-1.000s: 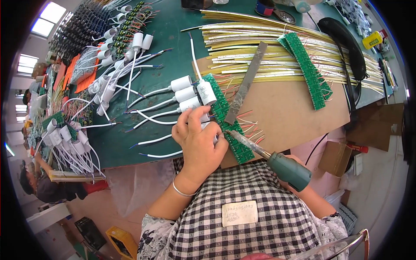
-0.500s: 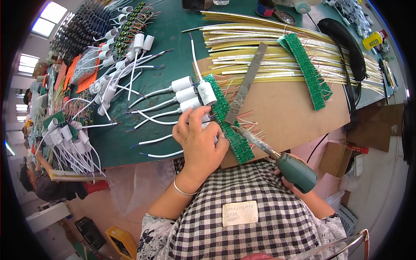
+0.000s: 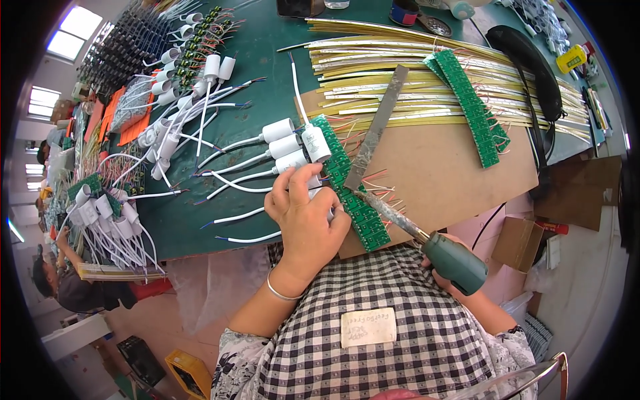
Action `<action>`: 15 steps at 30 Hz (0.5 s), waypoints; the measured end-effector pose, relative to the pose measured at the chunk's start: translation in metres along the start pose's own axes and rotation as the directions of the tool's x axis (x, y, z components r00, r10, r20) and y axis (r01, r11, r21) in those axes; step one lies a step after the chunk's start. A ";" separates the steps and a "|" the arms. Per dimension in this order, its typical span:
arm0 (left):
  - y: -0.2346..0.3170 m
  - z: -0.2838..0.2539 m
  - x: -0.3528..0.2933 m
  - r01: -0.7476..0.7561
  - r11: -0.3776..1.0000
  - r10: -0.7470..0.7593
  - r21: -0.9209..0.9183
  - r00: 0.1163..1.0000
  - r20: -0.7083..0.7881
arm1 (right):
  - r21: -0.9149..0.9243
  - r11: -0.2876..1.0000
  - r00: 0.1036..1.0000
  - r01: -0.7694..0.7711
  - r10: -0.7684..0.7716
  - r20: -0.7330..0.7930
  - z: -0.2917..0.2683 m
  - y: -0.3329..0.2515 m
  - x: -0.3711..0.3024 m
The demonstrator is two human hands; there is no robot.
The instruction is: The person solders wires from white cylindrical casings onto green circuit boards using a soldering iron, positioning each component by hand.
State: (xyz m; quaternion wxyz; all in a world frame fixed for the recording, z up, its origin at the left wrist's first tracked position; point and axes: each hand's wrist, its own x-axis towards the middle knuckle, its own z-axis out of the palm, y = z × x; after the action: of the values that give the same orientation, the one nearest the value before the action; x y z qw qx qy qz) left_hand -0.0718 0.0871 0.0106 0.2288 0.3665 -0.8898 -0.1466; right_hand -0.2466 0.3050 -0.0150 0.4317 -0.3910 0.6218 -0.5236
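Note:
My left hand (image 3: 303, 217) rests over a row of white cylindrical housings (image 3: 279, 131) with white cables. Its fingers are bent, with thumb and forefinger around one housing (image 3: 330, 214) at the edge of a green circuit board strip (image 3: 367, 223). In my right hand (image 3: 441, 280) is a soldering iron (image 3: 459, 264) with a green handle, its tip at the board's middle. Another housing (image 3: 317, 143) lies across the board's upper end, its cable pointing away from me. A flat grey metal bar (image 3: 379, 125) has its near end on the strip. Thin red wires stick out along the board's right side.
The strip lies on a brown sheet (image 3: 460, 160) atop the green table (image 3: 180, 227). Further off are a bundle of yellowish strips (image 3: 373, 53), more green boards (image 3: 473, 110) and a black pouch (image 3: 527, 67). Piled housings (image 3: 163, 137) occupy the left; another person (image 3: 73, 290) is beyond.
Almost nothing differs. The whole view has shifted slightly; both hands, the soldering iron and the circuit board keep their places relative to each other.

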 end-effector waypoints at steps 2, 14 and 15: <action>0.000 0.001 0.001 -0.003 1.000 0.003 -0.001 1.000 0.000 | -0.053 0.998 1.000 0.021 -0.021 -0.010 -0.001 0.002 -0.001; -0.003 -0.001 -0.004 -0.010 0.998 0.007 -0.059 0.999 -0.041 | -0.339 0.939 0.987 -0.054 -0.001 -0.160 0.002 -0.002 0.003; -0.002 0.001 -0.002 -0.023 0.997 0.016 -0.076 0.996 -0.091 | -0.337 0.941 0.993 -0.017 -0.025 -0.118 -0.003 0.002 -0.002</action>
State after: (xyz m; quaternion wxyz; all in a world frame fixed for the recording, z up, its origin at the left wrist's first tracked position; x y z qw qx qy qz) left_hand -0.0698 0.0874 0.0084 0.2843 0.3549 -0.8758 -0.1617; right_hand -0.2487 0.3083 -0.0165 0.3190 -0.4282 0.7264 -0.4328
